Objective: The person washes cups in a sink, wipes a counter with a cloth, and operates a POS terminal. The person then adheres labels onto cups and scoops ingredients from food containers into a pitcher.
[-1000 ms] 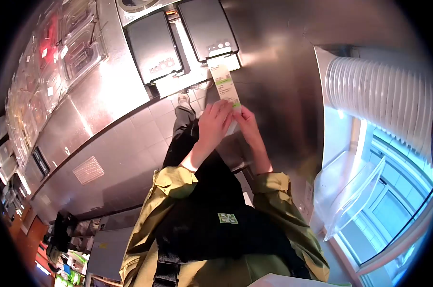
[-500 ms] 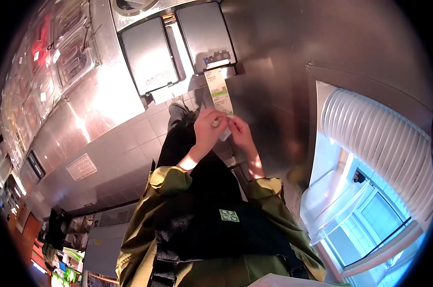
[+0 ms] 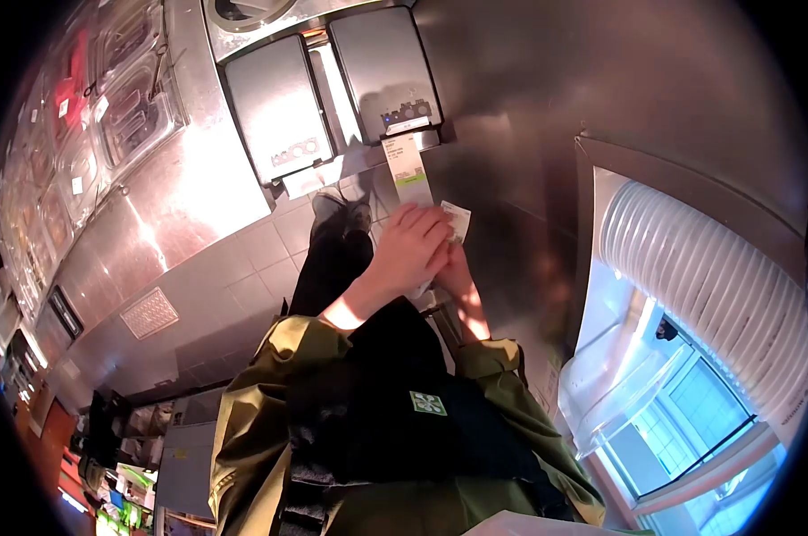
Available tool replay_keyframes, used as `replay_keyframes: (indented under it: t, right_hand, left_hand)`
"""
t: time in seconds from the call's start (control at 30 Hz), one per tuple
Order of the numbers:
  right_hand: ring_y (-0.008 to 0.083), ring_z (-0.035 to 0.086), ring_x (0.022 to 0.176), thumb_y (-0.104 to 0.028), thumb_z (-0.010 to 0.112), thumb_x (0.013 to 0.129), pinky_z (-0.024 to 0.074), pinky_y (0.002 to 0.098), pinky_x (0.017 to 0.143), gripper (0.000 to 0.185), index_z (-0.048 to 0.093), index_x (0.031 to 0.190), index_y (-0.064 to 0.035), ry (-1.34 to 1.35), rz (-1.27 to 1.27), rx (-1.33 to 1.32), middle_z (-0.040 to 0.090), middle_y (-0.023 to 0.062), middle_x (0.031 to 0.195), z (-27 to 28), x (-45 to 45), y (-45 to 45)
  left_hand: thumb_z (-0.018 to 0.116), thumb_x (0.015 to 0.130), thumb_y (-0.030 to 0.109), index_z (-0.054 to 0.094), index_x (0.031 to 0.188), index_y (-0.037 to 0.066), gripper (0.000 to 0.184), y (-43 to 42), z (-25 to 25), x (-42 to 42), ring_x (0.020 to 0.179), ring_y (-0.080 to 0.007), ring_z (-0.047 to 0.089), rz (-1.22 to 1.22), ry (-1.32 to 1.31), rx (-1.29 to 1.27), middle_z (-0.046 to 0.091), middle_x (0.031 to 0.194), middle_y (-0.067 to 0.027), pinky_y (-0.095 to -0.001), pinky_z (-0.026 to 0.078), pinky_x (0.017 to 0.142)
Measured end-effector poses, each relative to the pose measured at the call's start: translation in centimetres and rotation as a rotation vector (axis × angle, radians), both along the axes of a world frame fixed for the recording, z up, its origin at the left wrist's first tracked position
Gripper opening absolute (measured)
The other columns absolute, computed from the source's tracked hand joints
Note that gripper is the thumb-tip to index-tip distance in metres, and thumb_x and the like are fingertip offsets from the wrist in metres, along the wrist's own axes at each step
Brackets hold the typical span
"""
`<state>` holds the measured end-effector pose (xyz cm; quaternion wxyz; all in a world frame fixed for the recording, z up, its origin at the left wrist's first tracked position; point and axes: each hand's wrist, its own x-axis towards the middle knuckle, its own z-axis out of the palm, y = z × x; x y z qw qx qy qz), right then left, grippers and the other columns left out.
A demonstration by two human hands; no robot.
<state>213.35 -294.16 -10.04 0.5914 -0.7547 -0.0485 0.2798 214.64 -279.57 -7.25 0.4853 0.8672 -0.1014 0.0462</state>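
Observation:
A printed label strip (image 3: 406, 167) with a green band hangs from the slot of the right-hand label printer (image 3: 386, 67). Just below it, my left hand (image 3: 411, 250) is closed, its bent fingers lying across my right hand (image 3: 455, 272). A separate-looking printed label (image 3: 458, 220) sticks out past my left fingertips at a slant. My right fingers are mostly hidden beneath the left hand, so what they grip cannot be made out. A small white edge of paper shows under the hands.
A second printer (image 3: 277, 107) stands to the left on the steel counter (image 3: 185, 165). Clear-lidded food containers (image 3: 136, 107) line the far left. At right, a tall stack of plastic lids or cups (image 3: 708, 268) lies in an opening beside the steel wall (image 3: 520, 107).
Both hands have come together, the left moving right over the right hand. A label now juts out at the right of the fingers, and less of the strip shows below the green band.

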Motion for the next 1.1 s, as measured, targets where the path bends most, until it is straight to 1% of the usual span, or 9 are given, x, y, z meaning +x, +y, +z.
replay_keyframes:
  t: [0.27, 0.3, 0.4, 0.43, 0.53, 0.63, 0.77, 0.97, 1.1]
  right_hand:
    - [0.0246, 0.049, 0.106, 0.008, 0.040, 0.081, 0.0371, 0.0332, 0.092, 0.039, 0.044, 0.119, -0.0003, -0.152, 0.062, -0.031, 0.049, 0.0160, 0.114, -1.0, 0.0, 0.2]
    - [0.0255, 0.049, 0.107, 0.008, 0.039, 0.080, 0.0370, 0.0332, 0.092, 0.040, 0.044, 0.119, -0.0003, -0.172, 0.076, -0.061, 0.049, 0.0167, 0.115, -0.8, 0.0, 0.1]
    - [0.0275, 0.047, 0.111, 0.008, 0.039, 0.080, 0.0365, 0.0336, 0.092, 0.042, 0.044, 0.121, -0.0003, -0.060, -0.014, -0.041, 0.049, 0.0178, 0.116, -0.9, -0.3, -0.4]
    - [0.0280, 0.047, 0.112, 0.008, 0.040, 0.079, 0.0362, 0.0337, 0.093, 0.044, 0.043, 0.123, -0.0002, -0.072, -0.018, -0.052, 0.048, 0.0179, 0.117, -0.9, -0.3, -0.5]
    - [0.0289, 0.044, 0.116, 0.006, 0.043, 0.079, 0.0349, 0.0337, 0.094, 0.052, 0.035, 0.130, 0.0001, -0.257, 0.074, -0.154, 0.047, 0.0185, 0.121, -0.7, 0.0, -0.6]
    - [0.0290, 0.043, 0.117, 0.005, 0.046, 0.079, 0.0334, 0.0332, 0.095, 0.061, 0.024, 0.136, 0.0001, -0.509, 0.155, -0.377, 0.044, 0.0184, 0.126, 0.6, 1.7, 0.0]
    - [0.0206, 0.049, 0.103, 0.000, 0.052, 0.080, 0.0378, 0.0309, 0.090, 0.049, 0.035, 0.126, 0.0018, -0.269, -0.003, -0.105, 0.048, 0.0147, 0.117, -0.6, 5.0, 2.4]
    - [0.0240, 0.056, 0.097, 0.004, 0.046, 0.081, 0.0440, 0.0307, 0.081, 0.065, 0.018, 0.139, -0.0050, -0.215, -0.062, -0.108, 0.052, 0.0185, 0.115, -2.5, 6.1, 3.8]
    - [0.0227, 0.058, 0.088, 0.004, 0.046, 0.082, 0.0450, 0.0303, 0.075, 0.063, 0.020, 0.139, -0.0044, -0.259, -0.054, -0.190, 0.057, 0.0182, 0.105, -0.8, 6.6, 4.6]
  left_hand:
    - [0.062, 0.067, 0.017, 0.061, 0.092, 0.013, 0.026, 2.6, -0.3, 0.5, 0.119, -0.0337, 0.036, -0.018, 0.046, -0.205, 0.045, 0.122, -0.0093, -0.0424, 0.032, 0.096]
    - [0.062, 0.071, 0.017, 0.058, 0.095, 0.010, 0.025, 2.6, 0.1, 0.2, 0.116, -0.0341, 0.038, -0.097, 0.027, -0.254, 0.045, 0.120, -0.0117, -0.0411, 0.032, 0.095]
    - [0.062, 0.072, 0.013, 0.054, 0.100, 0.007, 0.030, 1.1, -1.9, -0.4, 0.112, -0.0336, 0.039, 0.418, 0.130, -0.405, 0.046, 0.113, -0.0163, -0.0397, 0.031, 0.095]
    - [0.062, 0.074, 0.005, 0.043, 0.108, 0.005, 0.039, 0.6, -4.3, -0.4, 0.098, -0.0271, 0.049, 0.601, 0.154, -0.329, 0.046, 0.108, -0.0166, -0.0346, 0.040, 0.084]
    - [0.061, 0.076, -0.001, 0.033, 0.112, 0.006, 0.046, 0.3, -6.7, 0.8, 0.082, -0.0174, 0.056, 0.630, 0.614, -1.131, 0.051, 0.103, -0.0130, -0.0271, 0.045, 0.069]
    - [0.061, 0.078, 0.000, 0.031, 0.112, 0.005, 0.045, 0.2, -6.9, 1.0, 0.075, -0.0134, 0.056, 0.561, 0.527, -1.145, 0.056, 0.093, -0.0092, -0.0246, 0.045, 0.062]
    - [0.061, 0.078, -0.004, 0.037, 0.112, 0.006, 0.043, 0.3, -6.4, 1.2, 0.078, -0.0115, 0.057, 0.536, 0.508, -1.073, 0.056, 0.091, -0.0070, -0.0208, 0.046, 0.060]
    - [0.067, 0.068, 0.002, 0.061, 0.090, 0.007, 0.024, 0.7, -4.0, 2.0, 0.081, -0.0207, 0.054, 0.688, 0.028, -0.153, 0.054, 0.085, -0.0041, -0.0316, 0.044, 0.071]
    - [0.068, 0.065, 0.006, 0.064, 0.082, 0.008, 0.017, 1.0, -4.1, 2.0, 0.081, -0.0228, 0.052, 0.601, 0.057, -0.096, 0.056, 0.083, -0.0015, -0.0346, 0.041, 0.072]
